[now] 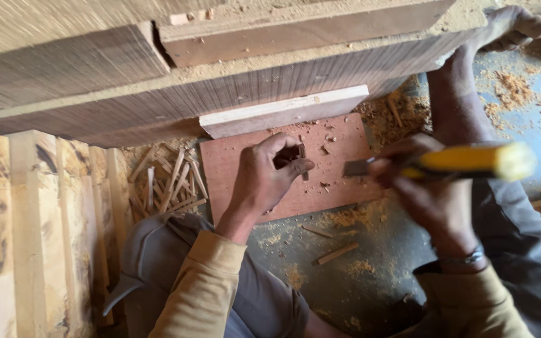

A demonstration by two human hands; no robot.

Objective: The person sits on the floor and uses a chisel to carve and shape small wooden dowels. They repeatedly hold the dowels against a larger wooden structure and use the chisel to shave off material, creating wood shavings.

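Observation:
My left hand (264, 178) pinches a small dark wood piece (288, 154) upright on a reddish wooden board (339, 147) that lies on the floor. My right hand (421, 188) grips a chisel with a yellow handle (471, 159); its flat metal blade (357, 168) points left, a short way from the small piece. The chisel and right hand are blurred. Small wood chips lie scattered on the board around the piece.
A pale plank (283, 112) rests at the board's far edge under large stacked timbers (158, 94). A pile of thin wood slivers (167, 181) lies left of the board. Light planks (32, 231) stand at left. My bare foot (508, 28) and sawdust are at upper right.

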